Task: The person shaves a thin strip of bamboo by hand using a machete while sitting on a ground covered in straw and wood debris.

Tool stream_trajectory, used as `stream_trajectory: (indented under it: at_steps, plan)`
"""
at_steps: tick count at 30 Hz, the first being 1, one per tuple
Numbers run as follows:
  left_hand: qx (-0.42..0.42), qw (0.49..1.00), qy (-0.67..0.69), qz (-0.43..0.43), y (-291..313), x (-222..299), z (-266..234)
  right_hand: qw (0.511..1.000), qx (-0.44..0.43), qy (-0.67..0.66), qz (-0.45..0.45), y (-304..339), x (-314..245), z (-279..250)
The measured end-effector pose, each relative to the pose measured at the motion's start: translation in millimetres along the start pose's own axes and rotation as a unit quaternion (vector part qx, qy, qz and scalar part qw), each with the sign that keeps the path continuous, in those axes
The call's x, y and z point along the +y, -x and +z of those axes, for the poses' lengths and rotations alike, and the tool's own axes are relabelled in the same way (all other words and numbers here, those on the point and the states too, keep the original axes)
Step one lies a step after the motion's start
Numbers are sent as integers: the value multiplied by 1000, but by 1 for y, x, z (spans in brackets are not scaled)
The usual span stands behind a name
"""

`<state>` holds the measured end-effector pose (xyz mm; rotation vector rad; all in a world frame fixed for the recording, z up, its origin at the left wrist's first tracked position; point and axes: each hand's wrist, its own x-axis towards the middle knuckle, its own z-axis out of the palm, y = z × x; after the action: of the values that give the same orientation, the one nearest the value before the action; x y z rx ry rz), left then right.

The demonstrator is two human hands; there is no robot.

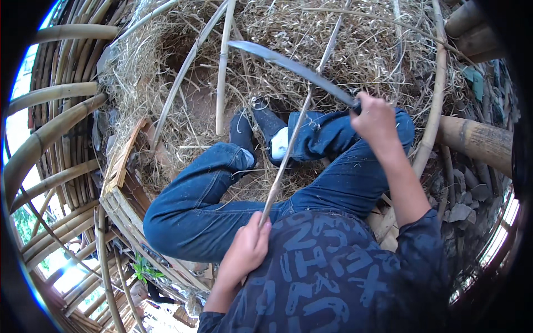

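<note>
My left hand is closed round the near end of a long, thin bamboo strip, close against my shirt. From there the strip slants up and away to the right, passing between my bent legs and over the shavings. In my right hand, raised above my right knee, is the dark handle of a machete. Its long, slightly curved blade points to the far left and crosses the strip in the picture. Whether blade and strip touch, I cannot tell.
Dry bamboo shavings cover the ground around my shoes. Loose bamboo strips lie ahead on the left. Thick bamboo poles line the left side, beside a wooden plank edge. At right are a bamboo pole and broken stones.
</note>
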<state>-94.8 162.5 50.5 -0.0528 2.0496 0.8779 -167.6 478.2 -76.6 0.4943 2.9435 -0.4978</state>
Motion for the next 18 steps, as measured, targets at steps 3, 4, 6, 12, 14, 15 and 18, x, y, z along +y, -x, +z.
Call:
stream_trajectory:
  at_steps: [3, 4, 6, 12, 14, 15, 18]
  plan:
    - [-23, 1000, 6, -11, -3, 0, -9, 995, -41, -54, -74, 33, -31, 5]
    - [-26, 1000, 15, -1, -6, -6, -8, 987, -45, -95, -118, 47, -43, 10]
    - [-19, 999, 27, 8, -10, -14, -3, 969, -67, -148, -186, 68, -69, 15]
    - [-14, 1000, 16, -1, -7, -7, -3, 952, -38, -153, -261, 56, -75, 22]
    - [-17, 999, 27, 17, -11, -14, -3, 954, -13, -127, -272, 51, -72, 28]
    - [-18, 999, 33, 26, -12, -16, -4, 954, -1, -114, -278, 50, -72, 30]
    - [-11, 999, 16, 34, -12, -18, -11, 954, 22, -112, -279, 46, -75, 32]
